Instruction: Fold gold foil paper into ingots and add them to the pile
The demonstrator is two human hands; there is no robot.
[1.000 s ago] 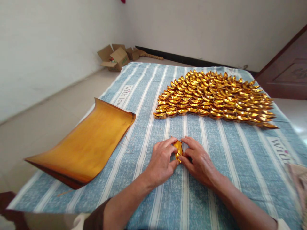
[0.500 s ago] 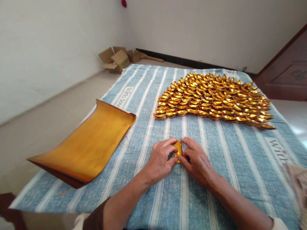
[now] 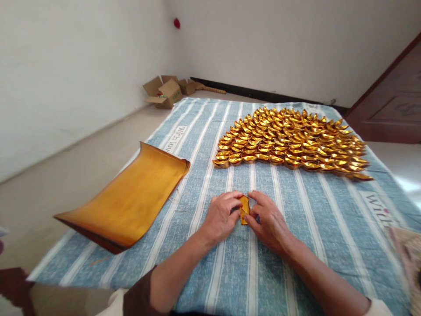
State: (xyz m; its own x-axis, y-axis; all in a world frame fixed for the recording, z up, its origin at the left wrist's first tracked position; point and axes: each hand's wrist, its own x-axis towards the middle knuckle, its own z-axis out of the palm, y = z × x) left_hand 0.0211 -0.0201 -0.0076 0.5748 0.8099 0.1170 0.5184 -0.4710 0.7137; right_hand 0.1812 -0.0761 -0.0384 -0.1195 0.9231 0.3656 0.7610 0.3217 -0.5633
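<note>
Foil piece: I see it pinched between both hands, low over the striped cloth, near its front middle. Left hand: fingers closed on the piece's left edge. Right hand: fingers closed on its right edge. Foil sheets lie curled, well to the left. Folded ingots sit in overlapping rows farther back.

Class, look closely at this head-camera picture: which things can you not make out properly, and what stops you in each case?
- Gold paper piece, head view: mostly covered by the left hand and right hand, so its folds stay hidden.
- Woven thing: cut by the right edge, blurred.
- Print on the cardboard boxes: too small.
- Lettering on the striped cloth: partly legible only.
</note>
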